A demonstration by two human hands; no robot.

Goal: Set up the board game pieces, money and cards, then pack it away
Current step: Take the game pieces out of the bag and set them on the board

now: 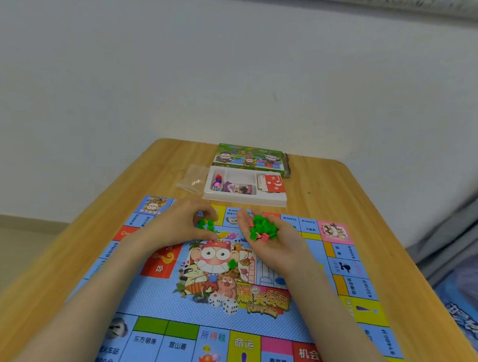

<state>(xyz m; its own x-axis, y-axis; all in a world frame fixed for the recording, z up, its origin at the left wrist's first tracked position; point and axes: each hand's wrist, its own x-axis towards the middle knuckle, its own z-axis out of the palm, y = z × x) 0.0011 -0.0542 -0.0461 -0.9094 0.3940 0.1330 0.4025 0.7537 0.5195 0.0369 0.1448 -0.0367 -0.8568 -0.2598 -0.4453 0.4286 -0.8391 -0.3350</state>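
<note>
Cupped palm-up, the right grip is released, its fingers relaxed under a heap of small green and pink plastic houses resting in the palm. Just beside it, the left grip hangs knuckles-up with its fingers curled over a few loose green houses on the colourful printed paper game board. Whether it pinches one or only hovers I cannot tell, as the fingertips are blurred. One stray green house lies on the board nearer the person than both grips. Beyond the grips, on the wooden table, sits the white plastic tray with red cards and coloured pawns in it, and past that the green cardboard box. The step looks like laying out the houses, so setting up rather than packing. Next, the left grip probably needs a light fingertip pinch to lift pieces from the right palm, which must be held level so the heap does not spill.
</note>
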